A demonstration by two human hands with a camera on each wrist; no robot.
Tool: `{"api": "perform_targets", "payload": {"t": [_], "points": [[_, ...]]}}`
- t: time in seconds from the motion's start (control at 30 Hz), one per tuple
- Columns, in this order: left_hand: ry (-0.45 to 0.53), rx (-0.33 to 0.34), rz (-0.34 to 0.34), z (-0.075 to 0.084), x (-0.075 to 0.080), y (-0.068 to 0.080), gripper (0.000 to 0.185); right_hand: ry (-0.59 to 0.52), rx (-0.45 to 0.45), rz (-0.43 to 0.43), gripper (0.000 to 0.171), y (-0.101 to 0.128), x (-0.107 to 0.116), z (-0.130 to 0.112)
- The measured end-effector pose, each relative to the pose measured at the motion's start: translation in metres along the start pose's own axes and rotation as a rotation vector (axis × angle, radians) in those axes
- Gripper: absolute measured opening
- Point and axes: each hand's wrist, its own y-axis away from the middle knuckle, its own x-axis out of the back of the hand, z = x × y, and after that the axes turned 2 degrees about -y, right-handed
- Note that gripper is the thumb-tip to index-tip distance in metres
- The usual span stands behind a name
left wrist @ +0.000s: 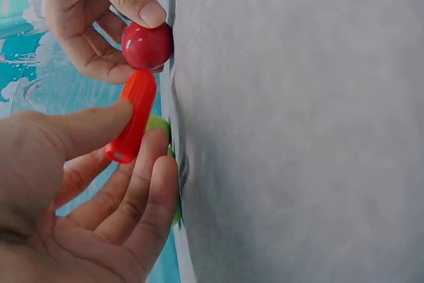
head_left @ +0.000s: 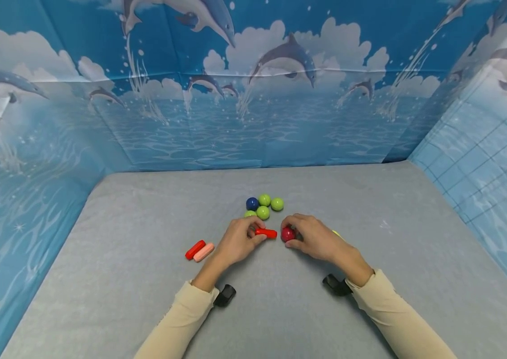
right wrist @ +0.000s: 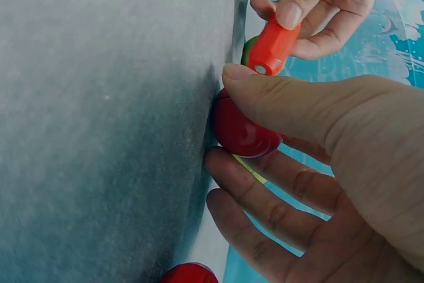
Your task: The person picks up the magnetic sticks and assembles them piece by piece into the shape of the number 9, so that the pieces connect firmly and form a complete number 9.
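Pinched between thumb and fingers of left hand (head_left: 238, 241): short faceted red rod (head_left: 269, 233), apparently hard plastic, with long axis roughly left-right and free end aimed at glossy dark-red ball (head_left: 286, 234), material uncertain; separated from ball by narrow gap in head view, on near side of glossy lime-green balls (head_left: 263, 213); gripped, in ball's case, by right hand (head_left: 315, 240), with thumb and curled fingers parted only to ball's width; angled inward, both hands facing; cannot tell whether rod touches grey cloth (head_left: 271, 314)
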Motion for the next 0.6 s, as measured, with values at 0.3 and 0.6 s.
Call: {"api": "perform_targets", "payload": {"t": [0.3, 0.6], "points": [[0.038, 0.054, 0.013, 0.0006, -0.0061, 0.0019, 0.013, -0.001, 0.012, 0.007, 0.034, 0.0, -0.002, -0.0001], [0.055, 0.063, 0.008, 0.0028, -0.0062, 0.002, 0.012, 0.007, 0.022, 0.003, 0.033, -0.0004, -0.0011, 0.0006]]}}
